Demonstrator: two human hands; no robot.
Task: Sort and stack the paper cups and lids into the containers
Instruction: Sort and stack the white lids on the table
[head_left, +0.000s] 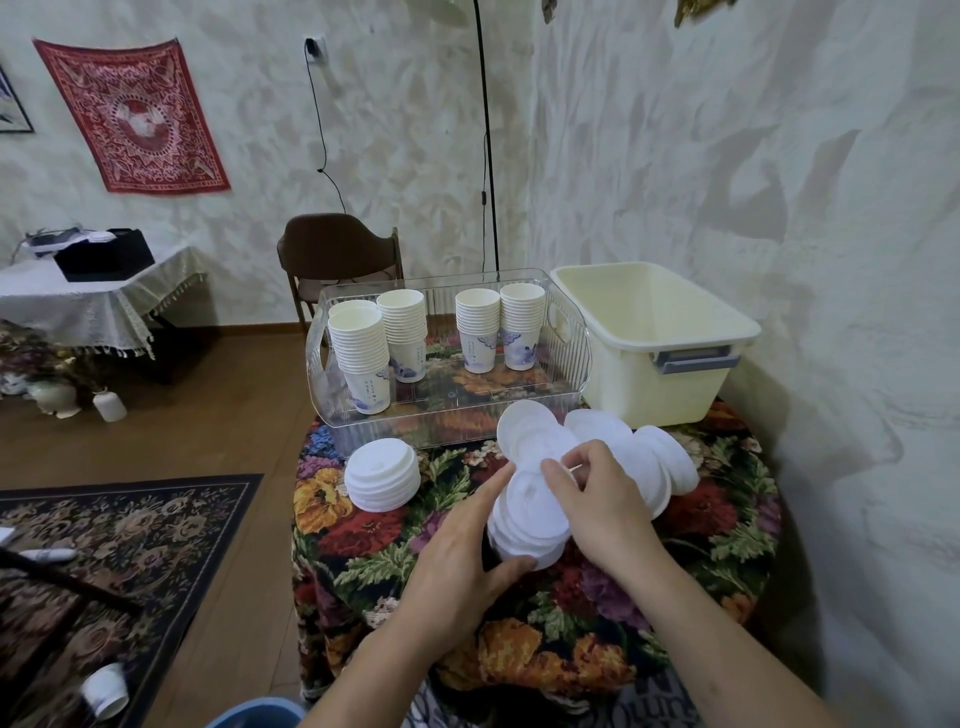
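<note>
On floral tablecloth (519, 613), left hand (457, 561) grips lid stack (524, 525); right hand (602, 499) pinches lid (540, 441).

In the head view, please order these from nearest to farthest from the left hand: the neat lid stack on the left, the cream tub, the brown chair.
From the left hand:
1. Neat lid stack, on the tablecloth just up-left of the hand.
2. Cream tub, at the table's back right corner.
3. Brown chair, on the floor behind the table, by the wall.
</note>
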